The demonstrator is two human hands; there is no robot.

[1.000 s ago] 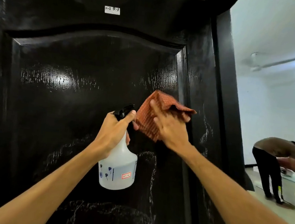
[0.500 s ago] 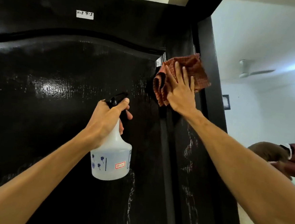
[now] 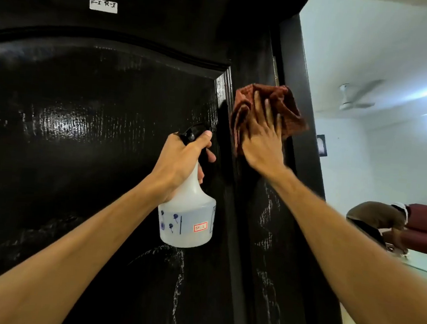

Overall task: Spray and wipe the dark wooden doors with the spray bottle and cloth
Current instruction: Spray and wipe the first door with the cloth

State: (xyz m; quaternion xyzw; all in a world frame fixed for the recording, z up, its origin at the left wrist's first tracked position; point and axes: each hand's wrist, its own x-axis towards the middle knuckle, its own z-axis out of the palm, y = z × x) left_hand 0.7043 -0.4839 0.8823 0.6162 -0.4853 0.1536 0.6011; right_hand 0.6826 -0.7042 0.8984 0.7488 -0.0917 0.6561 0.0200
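A glossy dark wooden door fills the left and middle of the head view, with wet streaks low on its panel. My left hand grips the neck of a white spray bottle with a black trigger head, held in front of the door panel. My right hand presses a reddish-brown checked cloth flat against the door's right stile, fingers straight and spread. The cloth bunches above and to both sides of the hand.
A small white label sits high on the door. The dark door frame runs down the right. Beyond it is a lit room with a ceiling fan, a person bending over and a maroon sofa.
My right hand with the cloth went from mid-panel up to the right stile, then slid slightly down along it. The left hand keeps hold of the bottle.
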